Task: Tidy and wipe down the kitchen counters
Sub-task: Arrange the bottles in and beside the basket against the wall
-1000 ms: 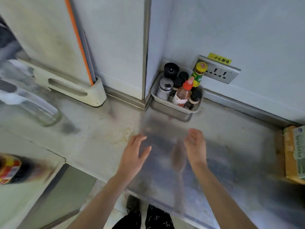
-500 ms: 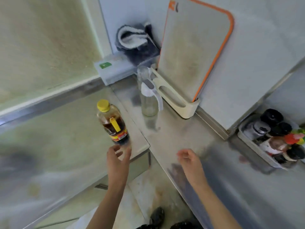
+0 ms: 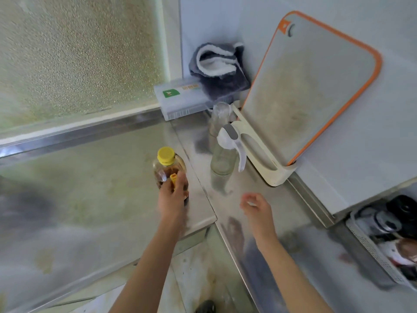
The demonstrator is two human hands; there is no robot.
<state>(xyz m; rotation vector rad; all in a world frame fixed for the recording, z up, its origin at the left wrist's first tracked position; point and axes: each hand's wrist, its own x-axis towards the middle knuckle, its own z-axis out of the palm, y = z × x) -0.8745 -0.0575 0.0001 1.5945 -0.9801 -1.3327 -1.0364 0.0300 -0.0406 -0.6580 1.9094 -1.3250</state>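
Where the two runs of the steel counter [image 3: 90, 199] meet, an orange-edged cutting board [image 3: 304, 86] is propped in a cream holder [image 3: 270, 170] against the back wall. A basket [image 3: 365, 251] of condiments is set further right along that wall. A grey cloth [image 3: 216, 71] is heaped in the far corner, with a clear spray bottle [image 3: 222, 159] beside the holder. A yellow-capped sauce bottle [image 3: 168, 166], upright near the left run's front corner, is gripped by the left hand [image 3: 172, 197]. The right hand [image 3: 256, 206] is held above the counter, fingers loosely curled, holding nothing.
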